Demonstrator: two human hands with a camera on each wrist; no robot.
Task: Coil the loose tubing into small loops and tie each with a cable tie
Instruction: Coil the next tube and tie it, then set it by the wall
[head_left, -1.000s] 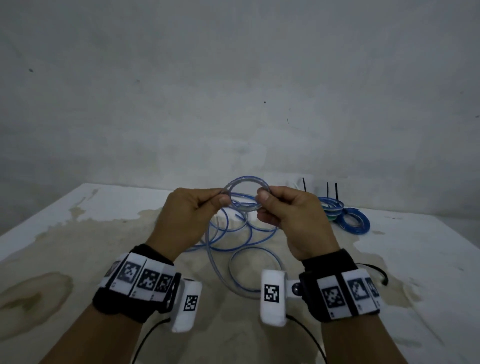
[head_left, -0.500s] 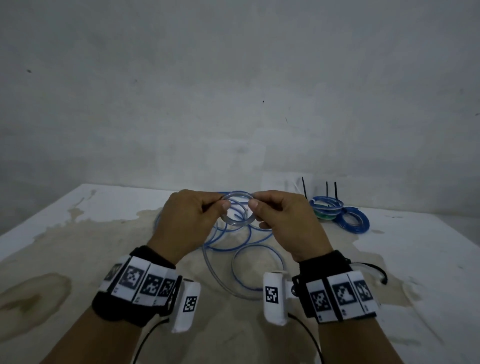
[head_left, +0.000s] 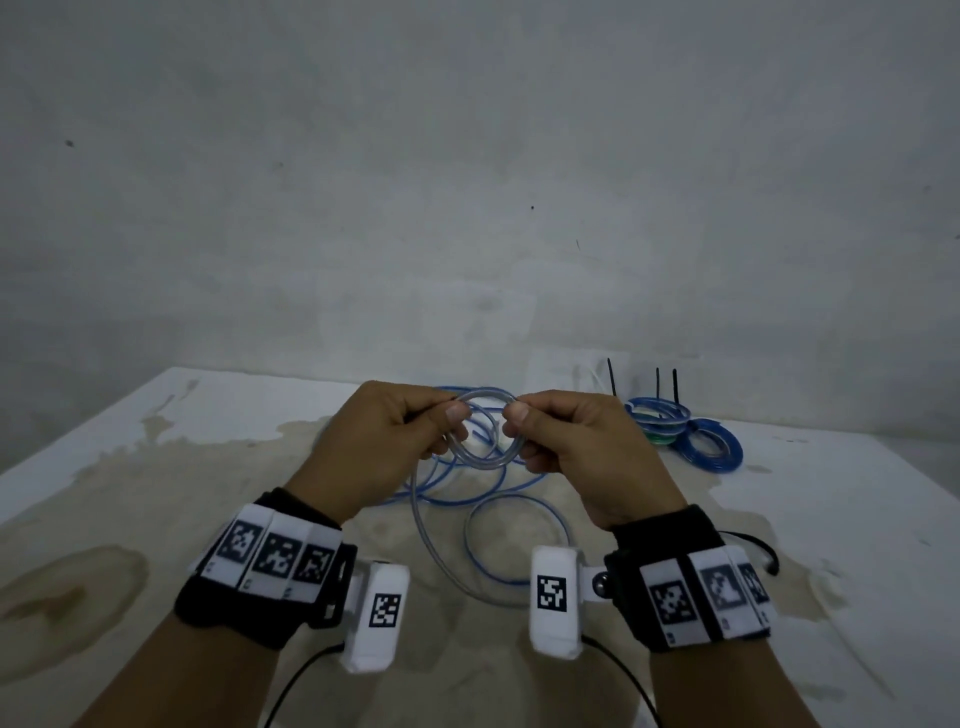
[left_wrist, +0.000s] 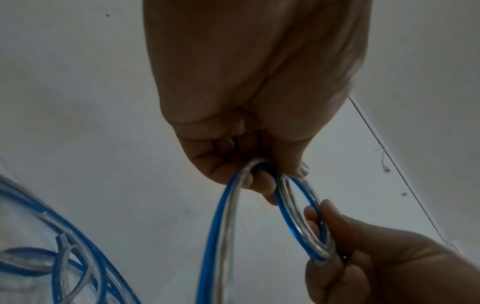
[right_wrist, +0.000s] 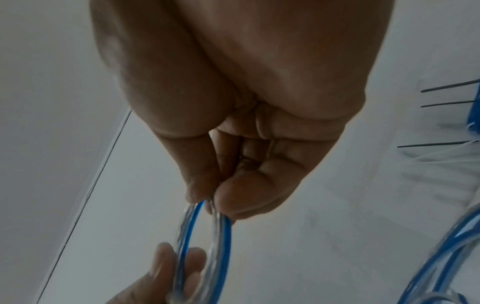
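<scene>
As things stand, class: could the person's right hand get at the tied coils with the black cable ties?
Probably not yet: the right hand pinches the small loop. The tied coils lie just beyond it, nothing between.

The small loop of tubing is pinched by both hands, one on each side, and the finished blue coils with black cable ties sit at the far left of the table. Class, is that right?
One detail is wrong. Left hand and right hand do pinch the small loop, but the head view shows the finished coils with black cable ties at the far right of the table.

Black wristbands (head_left: 270, 608) carry white coded tags, white camera pods (head_left: 555, 597), black cables.
</scene>
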